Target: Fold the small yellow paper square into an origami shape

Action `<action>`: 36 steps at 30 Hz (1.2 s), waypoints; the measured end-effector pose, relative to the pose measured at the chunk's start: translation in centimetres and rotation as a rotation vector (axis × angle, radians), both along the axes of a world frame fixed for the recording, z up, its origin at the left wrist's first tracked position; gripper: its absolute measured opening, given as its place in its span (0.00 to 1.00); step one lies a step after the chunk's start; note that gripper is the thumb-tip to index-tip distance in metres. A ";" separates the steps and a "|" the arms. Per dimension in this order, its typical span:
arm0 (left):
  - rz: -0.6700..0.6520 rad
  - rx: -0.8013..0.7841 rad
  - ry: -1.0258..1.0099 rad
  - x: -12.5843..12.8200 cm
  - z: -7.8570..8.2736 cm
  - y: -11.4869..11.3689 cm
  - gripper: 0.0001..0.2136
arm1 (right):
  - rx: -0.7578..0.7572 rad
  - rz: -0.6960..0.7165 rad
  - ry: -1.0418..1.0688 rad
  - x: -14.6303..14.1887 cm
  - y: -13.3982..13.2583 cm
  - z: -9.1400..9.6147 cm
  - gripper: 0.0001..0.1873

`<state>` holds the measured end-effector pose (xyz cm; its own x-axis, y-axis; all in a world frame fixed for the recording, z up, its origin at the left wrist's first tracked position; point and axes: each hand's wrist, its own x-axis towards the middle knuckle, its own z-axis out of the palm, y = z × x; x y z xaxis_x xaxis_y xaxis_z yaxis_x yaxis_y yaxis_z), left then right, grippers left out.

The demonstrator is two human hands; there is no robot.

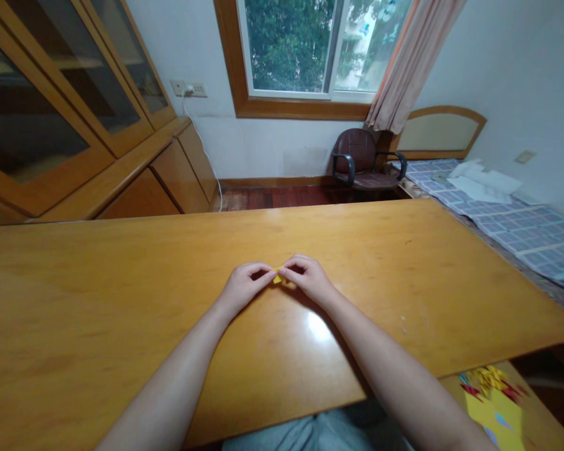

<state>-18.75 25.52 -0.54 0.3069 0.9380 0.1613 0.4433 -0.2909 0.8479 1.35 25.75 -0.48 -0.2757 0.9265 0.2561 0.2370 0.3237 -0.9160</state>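
A small yellow piece of paper (277, 279) is pinched between both hands, just above the wooden table (122, 300). My left hand (245, 283) grips its left side between thumb and fingers. On the other side, my right hand (308, 275) holds it the same way, with the thumb pressed toward the fingertips. The fingertips cover much of the paper, so its full shape and any folds cannot be made out.
At the lower right, a lower wooden surface holds yellow sheets (493, 413) and a pile of small coloured pieces (491, 379). Beyond the table are an armchair (360, 156), a bed (521, 219) and a glass-doored cabinet (108, 147).
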 end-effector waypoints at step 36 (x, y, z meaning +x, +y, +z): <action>0.031 -0.083 -0.190 0.0 0.1 0.0 0.12 | -0.096 0.011 0.137 0.4 0.3 -0.4 0.11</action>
